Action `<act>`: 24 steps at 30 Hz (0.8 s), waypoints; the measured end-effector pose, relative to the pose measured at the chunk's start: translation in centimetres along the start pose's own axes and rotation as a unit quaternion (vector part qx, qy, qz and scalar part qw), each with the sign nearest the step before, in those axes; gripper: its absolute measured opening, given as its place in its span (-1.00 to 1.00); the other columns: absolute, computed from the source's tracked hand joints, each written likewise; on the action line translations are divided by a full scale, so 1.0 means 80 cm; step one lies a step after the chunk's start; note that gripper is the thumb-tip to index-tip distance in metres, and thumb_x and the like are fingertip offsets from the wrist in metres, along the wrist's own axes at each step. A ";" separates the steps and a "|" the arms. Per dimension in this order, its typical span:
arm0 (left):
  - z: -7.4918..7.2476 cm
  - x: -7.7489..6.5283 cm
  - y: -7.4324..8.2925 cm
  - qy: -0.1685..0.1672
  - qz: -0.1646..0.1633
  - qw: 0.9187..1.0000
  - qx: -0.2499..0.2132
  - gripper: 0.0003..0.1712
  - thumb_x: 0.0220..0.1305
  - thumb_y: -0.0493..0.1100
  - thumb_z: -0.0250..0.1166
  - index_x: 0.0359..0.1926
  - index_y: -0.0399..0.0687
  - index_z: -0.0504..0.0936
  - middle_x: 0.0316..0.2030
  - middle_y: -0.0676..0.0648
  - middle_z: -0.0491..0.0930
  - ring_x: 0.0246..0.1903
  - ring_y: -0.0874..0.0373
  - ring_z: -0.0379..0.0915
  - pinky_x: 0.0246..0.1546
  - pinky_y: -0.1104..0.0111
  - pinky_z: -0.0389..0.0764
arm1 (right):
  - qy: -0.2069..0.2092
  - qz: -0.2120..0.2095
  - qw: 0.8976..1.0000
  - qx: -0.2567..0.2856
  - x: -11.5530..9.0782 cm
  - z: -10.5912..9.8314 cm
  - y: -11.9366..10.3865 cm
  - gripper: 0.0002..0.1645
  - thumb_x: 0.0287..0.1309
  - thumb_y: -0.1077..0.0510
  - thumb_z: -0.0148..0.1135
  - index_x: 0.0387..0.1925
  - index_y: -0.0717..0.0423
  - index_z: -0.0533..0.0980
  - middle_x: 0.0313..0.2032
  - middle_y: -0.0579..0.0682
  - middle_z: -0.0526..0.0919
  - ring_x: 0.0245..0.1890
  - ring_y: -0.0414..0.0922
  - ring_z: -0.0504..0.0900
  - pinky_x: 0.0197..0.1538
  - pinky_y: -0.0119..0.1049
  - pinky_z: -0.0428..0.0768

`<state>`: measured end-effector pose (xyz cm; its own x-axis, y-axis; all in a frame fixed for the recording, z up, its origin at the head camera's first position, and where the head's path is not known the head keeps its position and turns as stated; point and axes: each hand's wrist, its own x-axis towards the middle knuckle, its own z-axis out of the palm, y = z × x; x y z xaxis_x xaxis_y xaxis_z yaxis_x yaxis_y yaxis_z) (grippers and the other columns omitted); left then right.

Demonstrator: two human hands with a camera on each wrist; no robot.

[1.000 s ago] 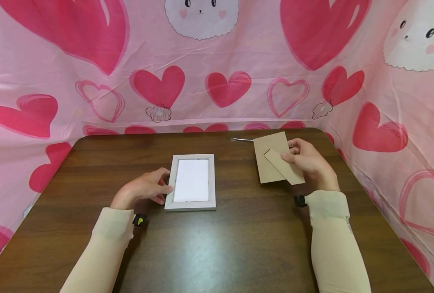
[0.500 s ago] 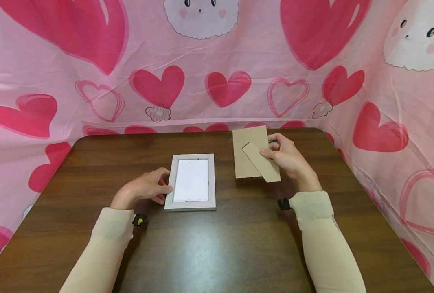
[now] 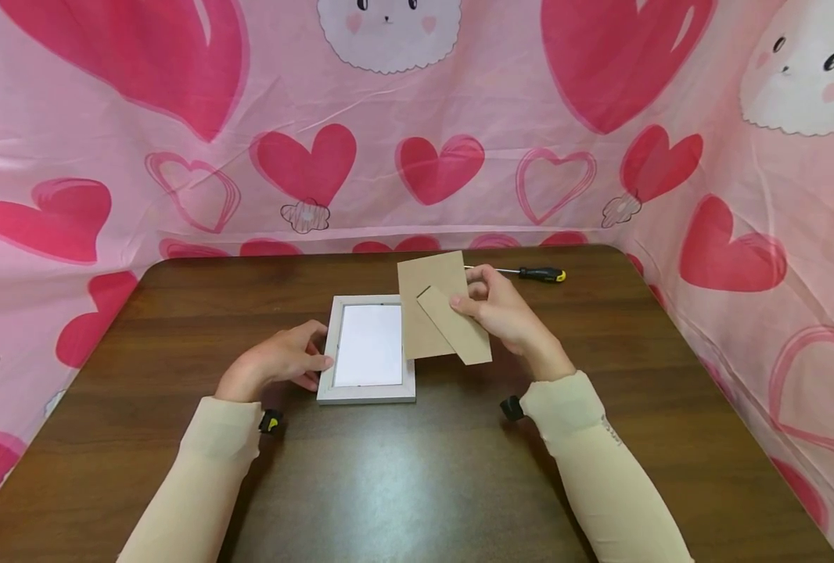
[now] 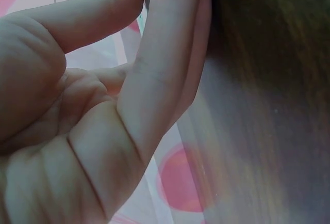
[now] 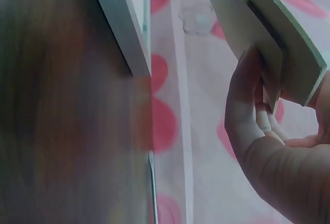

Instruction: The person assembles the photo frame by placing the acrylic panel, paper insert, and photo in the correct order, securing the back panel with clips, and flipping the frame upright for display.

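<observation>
A picture frame with a pale grey border lies on the table, a white sheet showing inside it. At its left side my left hand grips the border, thumb on top and fingers by the outer edge. A sliver of the frame shows at the fingertips in the left wrist view. My right hand pinches a brown backing board by its right edge. The board's angled stand leg faces up under the thumb. Held above the table, the board overlaps the frame's right border in the head view.
Behind the right hand, a screwdriver with a black and yellow handle lies near the back of the brown wooden table. Pink heart-patterned cloth hangs behind the table and along its sides.
My right hand has carried the backing board leftward, from the table's right side to the frame's right border. The screwdriver's handle has come into sight. My left hand and the frame have stayed put.
</observation>
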<state>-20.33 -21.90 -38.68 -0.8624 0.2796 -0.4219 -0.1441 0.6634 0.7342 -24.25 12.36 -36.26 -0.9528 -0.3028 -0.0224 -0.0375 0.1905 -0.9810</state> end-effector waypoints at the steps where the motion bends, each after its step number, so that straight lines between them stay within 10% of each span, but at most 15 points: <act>1: 0.000 0.000 0.000 0.000 -0.001 1.000 -0.001 -0.22 0.19 -0.15 0.36 0.33 -0.13 0.15 -0.07 -0.29 0.38 -0.37 0.00 0.54 -0.29 0.26 0.68 | -0.002 -0.001 1.000 0.001 0.001 0.006 0.000 -0.53 0.22 0.26 0.23 0.08 0.17 0.24 -0.18 0.21 0.56 -0.28 0.08 0.63 -0.31 -0.05 0.67; 24: 0.000 0.004 0.002 -0.006 -0.010 1.000 -0.007 -0.23 0.20 -0.18 0.35 0.32 -0.15 0.15 -0.08 -0.30 0.37 -0.38 0.00 0.53 -0.31 0.25 0.68 | -0.007 0.038 0.999 0.032 0.031 0.114 0.031 -0.51 0.16 0.29 0.27 0.04 0.19 0.24 -0.23 0.16 0.60 -0.36 -0.01 0.65 -0.32 -0.20 0.68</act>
<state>-20.62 -21.75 -38.69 -0.8536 0.2755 -0.4422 -0.1670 0.6593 0.7331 -23.97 3.56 -40.49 -0.9477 -0.3031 -0.1003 0.0555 0.1530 -0.9867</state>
